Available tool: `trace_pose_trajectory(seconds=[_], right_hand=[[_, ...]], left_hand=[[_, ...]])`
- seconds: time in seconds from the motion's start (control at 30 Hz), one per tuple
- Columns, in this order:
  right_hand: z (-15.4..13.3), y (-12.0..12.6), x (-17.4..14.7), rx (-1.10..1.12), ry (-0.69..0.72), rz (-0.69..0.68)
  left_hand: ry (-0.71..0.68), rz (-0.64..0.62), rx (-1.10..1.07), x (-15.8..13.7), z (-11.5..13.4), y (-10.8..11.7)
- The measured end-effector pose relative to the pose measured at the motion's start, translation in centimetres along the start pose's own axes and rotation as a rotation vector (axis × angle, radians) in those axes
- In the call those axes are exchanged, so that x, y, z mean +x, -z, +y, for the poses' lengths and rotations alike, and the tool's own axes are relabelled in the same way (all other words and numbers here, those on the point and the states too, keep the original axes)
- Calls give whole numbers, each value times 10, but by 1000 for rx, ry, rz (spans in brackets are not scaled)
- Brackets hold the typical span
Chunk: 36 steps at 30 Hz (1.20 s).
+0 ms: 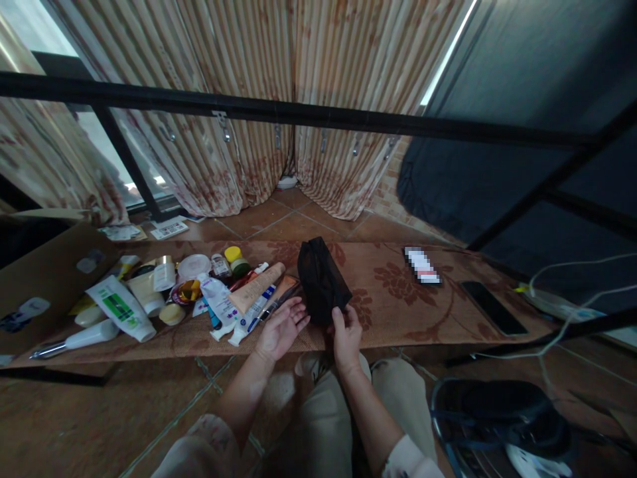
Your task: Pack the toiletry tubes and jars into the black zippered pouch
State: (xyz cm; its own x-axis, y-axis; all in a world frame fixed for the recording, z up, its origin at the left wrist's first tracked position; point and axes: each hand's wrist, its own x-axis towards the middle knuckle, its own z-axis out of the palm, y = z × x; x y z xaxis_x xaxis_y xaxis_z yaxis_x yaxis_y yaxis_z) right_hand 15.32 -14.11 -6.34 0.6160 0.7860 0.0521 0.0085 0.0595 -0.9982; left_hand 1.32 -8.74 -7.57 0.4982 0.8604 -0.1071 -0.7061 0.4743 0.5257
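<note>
A black zip pouch (321, 282) stands on the cloth-covered bench (378, 318) in front of me. My right hand (347, 335) pinches the pouch's near right corner between thumb and fingers. Just left of the pouch, my left hand (283, 326) is turned palm up with its fingers apart, and it holds nothing. Close to that hand lies a heap of toiletries: a peach-coloured tube (256, 289), a white and purple tube (217, 299), a blue and white tube (253, 312) and a dark slim item (279, 295). Whatever is inside the pouch is hidden.
Farther left are a green and white tube (122, 309), a white-handled brush (79, 340), several jars and a cardboard box (54, 285). Two phones, one pixelated (422, 265) and one dark (492, 307), lie at right. A black metal rail (298, 114) crosses ahead.
</note>
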Motion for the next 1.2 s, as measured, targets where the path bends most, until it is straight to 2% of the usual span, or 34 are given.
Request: trace_pose_trajectory(seconds=[0.17, 0.47, 0.53, 0.63, 0.7, 0.77, 0.83, 0.93, 1.0, 1.2], right_hand=[[2, -1, -1, -9, 87, -3], [6, -5, -1, -91, 103, -32], [5, -5, -1, -101, 112, -45], [2, -4, -1, -128, 112, -53], [-1, -4, -2, -149, 108, -51], [-4, -3, -3, -160, 105, -48], [-5, -3, -3, -155, 104, -39], [-6, -3, -3, -133, 95, -27], [-4, -3, -2, -130, 83, -15], [6, -4, 1, -120, 118, -20]], left_hand=[[14, -15, 0, 1, 0, 2], [-27, 48, 90, -4, -1, -6], [-60, 93, 190, -7, -1, -12], [-179, 136, 515, -9, 7, -31], [-293, 78, 783, -8, 17, -48], [-400, -44, 998, -3, 30, -65], [-446, -169, 1135, 3, 41, -80], [-446, -320, 1202, 13, 51, -95], [-438, -372, 1249, 20, 54, -101], [-320, -396, 1332, 38, 58, -112]])
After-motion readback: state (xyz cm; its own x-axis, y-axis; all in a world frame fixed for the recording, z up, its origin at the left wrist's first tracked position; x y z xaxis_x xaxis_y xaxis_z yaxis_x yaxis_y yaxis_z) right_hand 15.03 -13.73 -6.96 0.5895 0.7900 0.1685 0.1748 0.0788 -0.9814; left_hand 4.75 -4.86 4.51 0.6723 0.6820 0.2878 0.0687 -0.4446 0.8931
